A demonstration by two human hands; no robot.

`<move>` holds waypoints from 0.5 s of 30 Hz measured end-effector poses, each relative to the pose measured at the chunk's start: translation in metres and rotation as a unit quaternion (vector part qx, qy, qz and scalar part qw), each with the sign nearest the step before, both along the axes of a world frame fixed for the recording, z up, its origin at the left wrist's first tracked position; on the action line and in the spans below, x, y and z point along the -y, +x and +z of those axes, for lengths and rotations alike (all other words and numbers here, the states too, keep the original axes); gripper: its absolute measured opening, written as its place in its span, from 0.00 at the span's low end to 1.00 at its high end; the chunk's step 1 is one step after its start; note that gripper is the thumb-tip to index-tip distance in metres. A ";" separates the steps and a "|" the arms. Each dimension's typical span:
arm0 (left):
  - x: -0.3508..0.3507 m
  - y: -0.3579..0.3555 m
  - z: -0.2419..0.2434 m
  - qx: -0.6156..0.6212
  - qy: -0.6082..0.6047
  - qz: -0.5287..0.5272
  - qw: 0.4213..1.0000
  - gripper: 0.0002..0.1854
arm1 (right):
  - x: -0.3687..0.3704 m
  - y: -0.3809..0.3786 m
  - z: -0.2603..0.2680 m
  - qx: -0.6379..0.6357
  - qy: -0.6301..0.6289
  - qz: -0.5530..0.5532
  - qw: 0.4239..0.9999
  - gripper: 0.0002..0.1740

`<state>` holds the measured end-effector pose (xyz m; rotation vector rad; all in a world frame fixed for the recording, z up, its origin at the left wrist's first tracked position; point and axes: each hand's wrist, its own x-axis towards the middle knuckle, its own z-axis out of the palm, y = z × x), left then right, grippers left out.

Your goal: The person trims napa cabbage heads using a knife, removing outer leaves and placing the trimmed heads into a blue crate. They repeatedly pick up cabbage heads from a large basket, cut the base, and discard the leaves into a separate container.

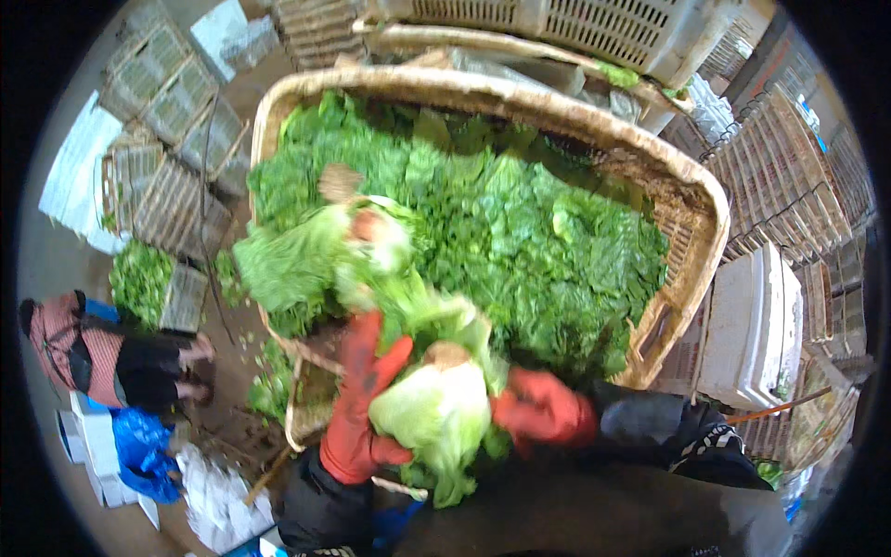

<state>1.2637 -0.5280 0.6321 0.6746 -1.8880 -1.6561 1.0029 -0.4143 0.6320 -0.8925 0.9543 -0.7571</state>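
A pale green lettuce head (442,400), its cut brownish stem upward, sits between my gloved hands at the near side of a large plastic crate (487,83). My left hand (358,404), in a red rubber glove, cups the head's left side with thumb and fingers spread around it. On its other side, my right hand (543,411), also red-gloved, has curled fingers at the outer leaves; blur hides whether it grips one. Beyond my left fingertips lies another lettuce head (376,237) with a cut stem. Packed dark green leaves (501,230) fill much of the crate.
Slatted crates (181,202) stand at the left, with more stacked crates (773,174) at the right. A white foam box (752,327) is beside the large crate. At far left a person (104,348) bends near loose greens (143,282) and a blue plastic bag (143,452).
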 end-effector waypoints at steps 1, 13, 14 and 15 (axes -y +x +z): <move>-0.030 0.007 -0.003 -0.086 0.243 -0.074 0.963 0.67 | -0.012 0.001 -0.014 -0.082 -0.174 -0.022 0.981 0.24; -0.158 0.099 -0.056 -0.075 0.480 0.091 0.870 0.36 | 0.080 0.038 0.016 -0.374 -0.062 0.386 0.841 0.29; -0.164 0.104 -0.056 -0.183 0.525 0.145 0.819 0.37 | 0.078 0.047 0.023 -0.251 -0.010 0.328 0.911 0.33; -0.166 0.109 -0.056 -0.292 0.559 0.203 0.749 0.38 | 0.070 0.055 0.021 -0.128 0.071 0.257 0.955 0.37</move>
